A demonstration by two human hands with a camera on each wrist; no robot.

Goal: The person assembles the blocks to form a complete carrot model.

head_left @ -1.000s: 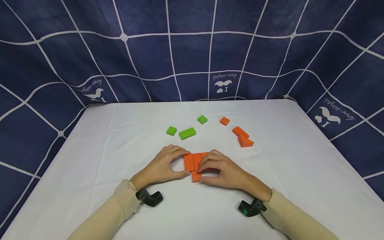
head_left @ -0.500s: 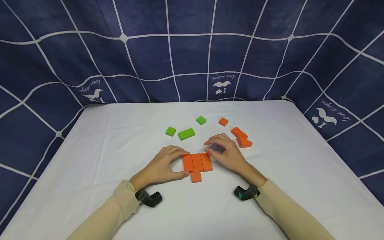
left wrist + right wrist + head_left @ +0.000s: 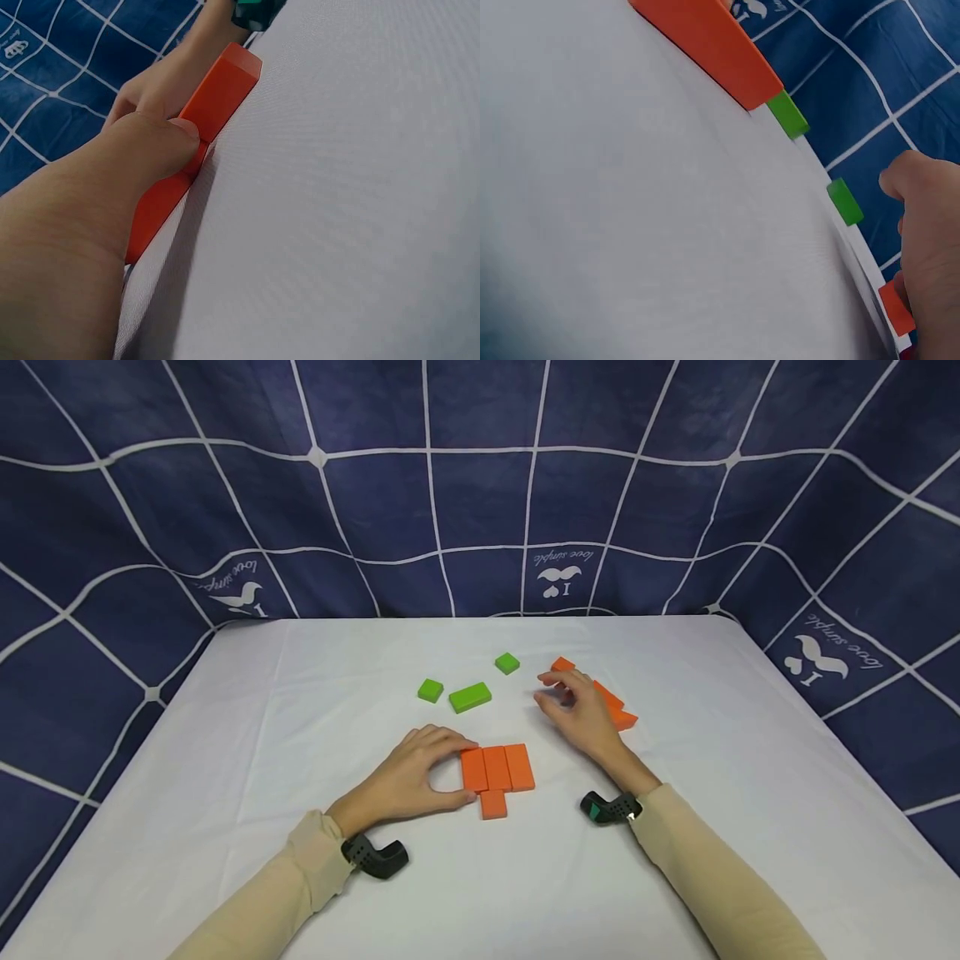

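Three orange rectangular blocks point(image 3: 497, 768) lie side by side in a row, a smaller orange square block point(image 3: 492, 805) touching their near edge. My left hand point(image 3: 401, 782) pinches the leftmost block point(image 3: 473, 771) between thumb and index finger, at its near and far ends. In the left wrist view the thumb point(image 3: 180, 139) presses against the orange side. My right hand point(image 3: 585, 714) hovers near the loose orange blocks at the back right, thumb and fingers apart, holding nothing. It partly hides a small orange block point(image 3: 562, 663), a longer one point(image 3: 609, 695) and a wedge-shaped one point(image 3: 624, 719).
Beyond the row lie two small green blocks point(image 3: 431, 691) and a longer green block point(image 3: 470, 697). A white cloth point(image 3: 300, 710) covers the table. Behind it hangs a dark blue checked curtain point(image 3: 480, 502).
My right hand has let go of the orange blocks in the row and moved away, up and to the right, towards the loose orange ones. My left hand has stayed in place.
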